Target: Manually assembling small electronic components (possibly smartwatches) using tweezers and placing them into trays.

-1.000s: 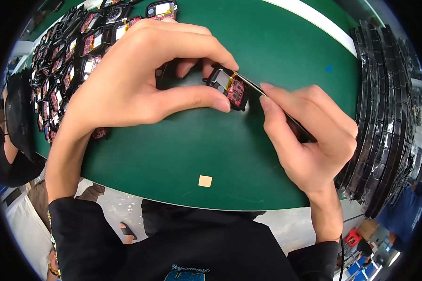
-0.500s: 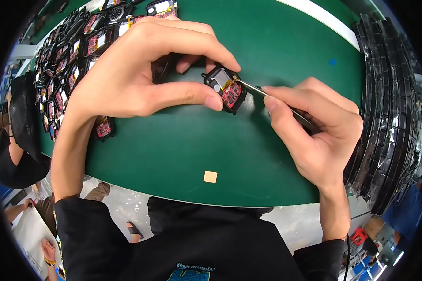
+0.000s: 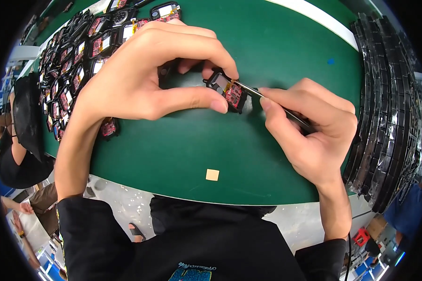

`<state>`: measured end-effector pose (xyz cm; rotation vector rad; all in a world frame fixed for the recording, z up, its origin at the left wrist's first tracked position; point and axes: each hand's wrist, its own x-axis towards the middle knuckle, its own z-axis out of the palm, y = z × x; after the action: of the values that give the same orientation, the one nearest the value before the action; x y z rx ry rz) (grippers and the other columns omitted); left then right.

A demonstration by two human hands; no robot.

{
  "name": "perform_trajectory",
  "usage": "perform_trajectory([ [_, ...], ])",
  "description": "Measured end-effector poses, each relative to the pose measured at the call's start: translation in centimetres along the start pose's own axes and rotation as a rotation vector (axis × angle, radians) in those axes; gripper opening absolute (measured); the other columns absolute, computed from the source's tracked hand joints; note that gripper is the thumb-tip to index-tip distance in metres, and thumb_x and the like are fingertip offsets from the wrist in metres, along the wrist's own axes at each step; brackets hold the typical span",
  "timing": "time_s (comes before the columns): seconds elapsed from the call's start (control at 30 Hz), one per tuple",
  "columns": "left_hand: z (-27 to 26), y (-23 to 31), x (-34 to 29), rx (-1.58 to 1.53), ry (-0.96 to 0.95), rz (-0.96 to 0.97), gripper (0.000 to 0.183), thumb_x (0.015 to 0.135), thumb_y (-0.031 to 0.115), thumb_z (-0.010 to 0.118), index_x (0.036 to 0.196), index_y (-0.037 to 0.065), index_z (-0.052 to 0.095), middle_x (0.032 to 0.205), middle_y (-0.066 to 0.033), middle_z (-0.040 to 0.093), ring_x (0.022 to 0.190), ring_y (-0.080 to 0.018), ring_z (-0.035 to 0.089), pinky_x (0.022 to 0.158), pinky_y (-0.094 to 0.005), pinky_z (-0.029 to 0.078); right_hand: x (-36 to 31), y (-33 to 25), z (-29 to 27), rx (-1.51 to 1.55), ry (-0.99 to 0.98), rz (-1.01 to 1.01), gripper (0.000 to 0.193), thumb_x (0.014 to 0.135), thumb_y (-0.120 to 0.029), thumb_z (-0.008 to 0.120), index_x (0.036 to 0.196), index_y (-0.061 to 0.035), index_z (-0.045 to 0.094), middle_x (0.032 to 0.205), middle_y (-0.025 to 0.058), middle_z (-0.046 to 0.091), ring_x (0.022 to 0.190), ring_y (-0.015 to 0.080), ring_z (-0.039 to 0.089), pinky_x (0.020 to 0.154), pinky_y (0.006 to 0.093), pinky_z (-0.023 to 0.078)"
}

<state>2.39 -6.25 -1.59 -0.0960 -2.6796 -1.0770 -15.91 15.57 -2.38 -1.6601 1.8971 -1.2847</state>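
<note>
Small black module [image 3: 218,86] pinched by edges in left hand [image 3: 147,77], over bench [image 3: 173,154], probably so red board [image 3: 235,96] is left uncovered. Slim metal tool [image 3: 249,89] pinched pen-style in right hand [image 3: 314,124], tip at module's edge, fine control presumably wanted. Similar modules [image 3: 101,44] crowded left, black strips [image 3: 377,107] stacked right, likely for easy reach.

The place looks like an electronics assembly workshop: many opened black devices [image 3: 78,77] showing red circuit boards crowd the left of the green workbench [image 3: 173,154], rows of black parts [image 3: 382,112] in clear film line its right, and another person [image 3: 23,164] is beyond its left edge.
</note>
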Motion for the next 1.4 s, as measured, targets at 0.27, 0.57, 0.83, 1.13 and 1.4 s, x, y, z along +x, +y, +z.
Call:
perform_trajectory([
  [0.27,-1.3,0.3,-0.1,-0.035,-0.013,-0.029,0.039,0.079,0.02,0.098,0.114,0.007,0.084,0.09,-0.0021,0.075,0.077,-0.0164,0.061,0.073,-0.0334,0.045,1.1,-0.5,0.5,-0.02,0.087,-0.137,0.013,0.082,0.006,0.084,0.093,0.0001,0.084,0.064,0.0037,0.061,0.048,0.0105,0.05,0.047,0.0291,0.037],
  [0.57,0.9,0.0,-0.4,-0.093,-0.011,0.002,0.045,0.087,0.036,0.091,0.118,0.009,0.075,0.099,-0.0025,0.072,0.095,-0.0227,0.071,0.093,-0.0386,0.046,-0.7,-0.8,-0.5,-0.061,0.166,-0.076,0.008,0.086,0.004,0.083,0.094,0.0039,0.082,0.066,0.0045,0.057,0.056,0.0116,0.051,0.054,0.0291,0.037],
  [0.83,1.5,1.4,0.6,0.103,0.011,0.097,0.048,0.09,0.04,0.09,0.122,0.009,0.075,0.101,-0.0062,0.071,0.091,-0.0292,0.066,0.093,-0.0409,0.047,-0.6,0.5,-1.1,0.072,0.309,0.044,0.007,0.088,0.005,0.081,0.095,0.0061,0.081,0.068,0.0045,0.058,0.061,0.0105,0.054,0.056,0.0273,0.038],
  [1.13,-3.0,4.4,5.2,-0.001,0.257,-0.006,0.042,0.076,0.019,0.099,0.112,0.005,0.084,0.085,-0.0039,0.074,0.069,-0.0095,0.061,0.062,-0.0269,0.047,1.4,0.6,-0.2,0.182,0.281,-0.031,0.015,0.089,-0.011,0.077,0.096,0.0005,0.084,0.079,0.0163,0.074,0.069,0.0306,0.075,0.065,0.0412,0.058],
  [1.4,1.0,9.2,26.8,0.086,0.063,0.386,0.038,0.084,0.024,0.095,0.116,0.006,0.082,0.093,-0.0042,0.069,0.08,-0.0157,0.058,0.071,-0.0337,0.049,0.4,1.9,-0.9,0.105,0.247,-0.097,0.016,0.089,-0.007,0.079,0.099,0.0042,0.084,0.085,0.0178,0.078,0.072,0.0321,0.078,0.068,0.0405,0.061],
])
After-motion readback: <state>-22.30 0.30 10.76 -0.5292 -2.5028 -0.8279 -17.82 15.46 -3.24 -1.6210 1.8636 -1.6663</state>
